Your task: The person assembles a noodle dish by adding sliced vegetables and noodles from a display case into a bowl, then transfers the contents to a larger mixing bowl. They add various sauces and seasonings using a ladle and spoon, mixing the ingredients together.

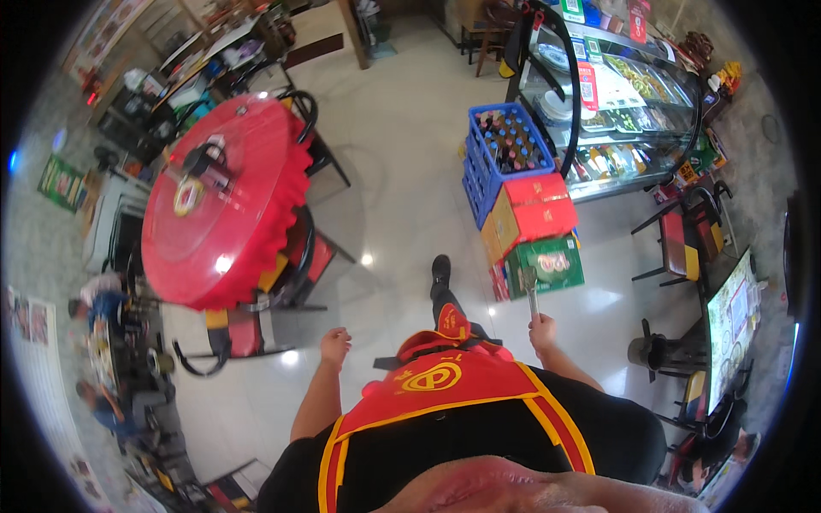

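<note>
My right hand [543, 331] grips the handle of a metal utensil [532, 292], whose broader head points away from me. From this angle I cannot tell whether it is tongs or a turner. Behind that head, on the floor, stands a green carton [548, 263]. My left hand [336, 346] hangs at my side over the floor, fingers loosely curled and holding nothing. Between my hands lies the red apron [442, 381] with yellow trim that I wear over a black shirt. One dark shoe [440, 268] shows ahead on the tiles.
A round table [224, 256] with a red cloth stands left, chairs [244, 333] around it. On the right are red cartons [535, 205], a blue bottle crate [478, 160] and a glass display case [632, 173] of food. Seated people [106, 301] are at far left; another table [728, 333] is right.
</note>
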`<state>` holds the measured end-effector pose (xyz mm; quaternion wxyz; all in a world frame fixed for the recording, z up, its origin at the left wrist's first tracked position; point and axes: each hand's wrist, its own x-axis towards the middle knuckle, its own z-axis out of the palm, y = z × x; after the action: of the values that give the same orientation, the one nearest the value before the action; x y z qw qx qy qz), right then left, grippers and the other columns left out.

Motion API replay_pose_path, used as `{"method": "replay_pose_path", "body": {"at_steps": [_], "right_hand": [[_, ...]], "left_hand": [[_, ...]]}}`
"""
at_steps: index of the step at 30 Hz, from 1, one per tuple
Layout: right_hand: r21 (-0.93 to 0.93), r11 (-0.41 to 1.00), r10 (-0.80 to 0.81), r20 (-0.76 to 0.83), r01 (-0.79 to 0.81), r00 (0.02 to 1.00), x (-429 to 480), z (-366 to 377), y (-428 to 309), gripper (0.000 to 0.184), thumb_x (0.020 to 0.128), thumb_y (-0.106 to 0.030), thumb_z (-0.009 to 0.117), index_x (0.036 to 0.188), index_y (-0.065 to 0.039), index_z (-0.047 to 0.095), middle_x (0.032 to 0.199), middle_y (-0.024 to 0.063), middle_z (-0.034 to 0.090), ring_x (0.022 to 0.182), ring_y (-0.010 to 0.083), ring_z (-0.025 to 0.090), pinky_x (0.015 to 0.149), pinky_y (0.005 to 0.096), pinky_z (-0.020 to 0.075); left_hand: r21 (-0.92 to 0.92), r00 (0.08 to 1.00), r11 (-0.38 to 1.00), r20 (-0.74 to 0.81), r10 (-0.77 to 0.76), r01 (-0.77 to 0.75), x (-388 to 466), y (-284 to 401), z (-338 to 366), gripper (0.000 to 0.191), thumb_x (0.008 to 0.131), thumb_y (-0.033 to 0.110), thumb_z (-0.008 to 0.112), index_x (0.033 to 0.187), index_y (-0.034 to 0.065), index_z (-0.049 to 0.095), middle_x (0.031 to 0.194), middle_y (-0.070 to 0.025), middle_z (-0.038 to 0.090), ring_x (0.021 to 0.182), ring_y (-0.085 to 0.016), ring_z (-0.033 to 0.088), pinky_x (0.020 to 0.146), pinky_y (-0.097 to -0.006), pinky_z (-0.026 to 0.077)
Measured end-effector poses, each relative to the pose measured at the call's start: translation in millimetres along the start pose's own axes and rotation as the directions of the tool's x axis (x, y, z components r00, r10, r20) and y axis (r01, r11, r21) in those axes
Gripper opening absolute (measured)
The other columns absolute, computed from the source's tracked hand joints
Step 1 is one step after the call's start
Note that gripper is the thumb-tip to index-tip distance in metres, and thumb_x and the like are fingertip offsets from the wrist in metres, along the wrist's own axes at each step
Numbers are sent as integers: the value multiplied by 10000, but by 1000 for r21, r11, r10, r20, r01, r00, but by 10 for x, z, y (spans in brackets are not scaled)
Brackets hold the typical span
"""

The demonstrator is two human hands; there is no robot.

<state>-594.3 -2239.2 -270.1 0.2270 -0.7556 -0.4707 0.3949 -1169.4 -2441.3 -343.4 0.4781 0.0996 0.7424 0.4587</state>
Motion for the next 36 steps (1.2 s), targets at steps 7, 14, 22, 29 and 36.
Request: {"method": "replay_pose_path", "body": {"at_steps": [7,14,22,29,36], "right_hand": [[-32,986,-162,79,165,984,2186,1368,-2667,403,957,-340,659,856,48,695,648,161,629,597,249,607,600,446,472],[191,910,-387,68,369,920,4294,2280,-5307,337,1008,-285,635,901,32,670,702,47,622,669,106,538,595,339,445],[97,991,-73,-162,90,984,6416,2823,-6916,348,1013,-300,624,847,-3,697,690,65,651,628,153,580,592,364,457],[233,971,116,-294,-47,949,8489,2912,-7883,394,1006,-346,645,864,13,724,738,87,693,670,181,635,642,364,498],[246,879,464,-248,-408,850,11279,2799,-8420,485,990,-396,659,908,75,742,842,238,738,850,383,737,776,479,554]], "left_hand": [[502,970,861,153,-188,88,1889,1397,344,156,971,171,591,1008,37,662,859,-104,688,649,-167,615,542,-286,482],[586,925,787,156,-345,194,3667,2684,755,148,962,178,571,961,55,654,830,-103,677,626,-169,598,506,-302,460],[434,861,848,257,-439,303,7326,5478,1818,154,952,187,548,906,77,644,797,-103,664,601,-171,579,465,-321,434],[438,954,893,212,-213,102,10008,9045,4532,157,967,106,501,871,114,625,794,-82,653,600,-170,590,483,-333,444],[753,776,348,623,-100,-559,11250,10621,7070,262,978,161,496,886,49,714,790,-104,709,619,-193,662,545,-333,514]]}}
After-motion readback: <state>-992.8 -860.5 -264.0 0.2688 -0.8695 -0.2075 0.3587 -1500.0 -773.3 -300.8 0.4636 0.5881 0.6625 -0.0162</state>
